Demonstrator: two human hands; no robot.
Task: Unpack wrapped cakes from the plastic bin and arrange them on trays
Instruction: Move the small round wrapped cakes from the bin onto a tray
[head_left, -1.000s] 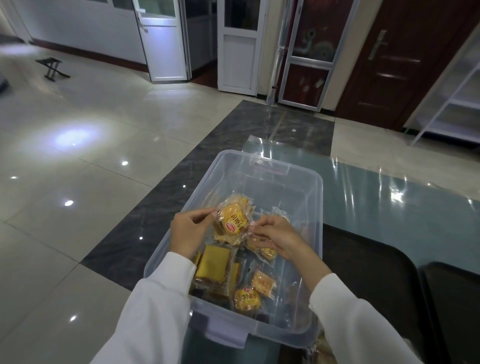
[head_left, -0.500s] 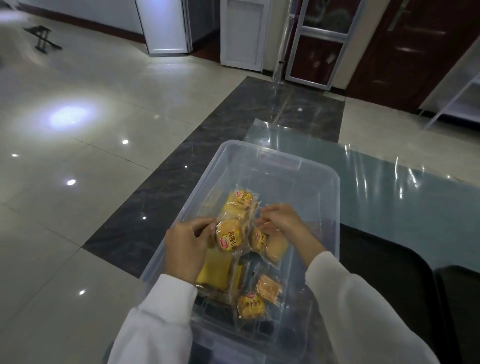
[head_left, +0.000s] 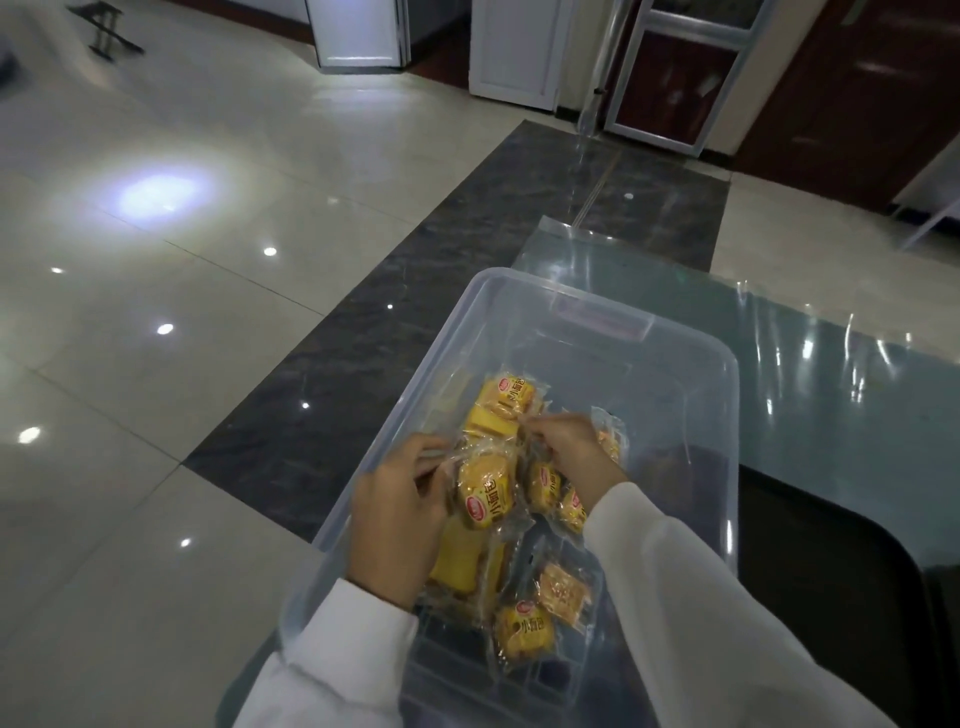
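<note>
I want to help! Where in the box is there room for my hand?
The far half of the clear bin, beyond the top cake, looks bare, as does its right side. The near-left is crowded with wrapped cakes and both hands.

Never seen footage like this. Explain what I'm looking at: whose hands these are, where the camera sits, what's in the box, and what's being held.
There is no machine here. A person wears one wide-angle camera on the head, looking forward and down, so the white sleeves and both hands are that person's own. On a glass-topped table stands a clear plastic bin holding small yellow cakes in clear wrappers. The left hand pinches the wrapper of a round cake. The right hand pinches the edge of another wrapper; which cake that belongs to is hard to tell. More wrapped cakes lie loose in the bin, such as one near the front. Dark trays sit to the right.
</note>
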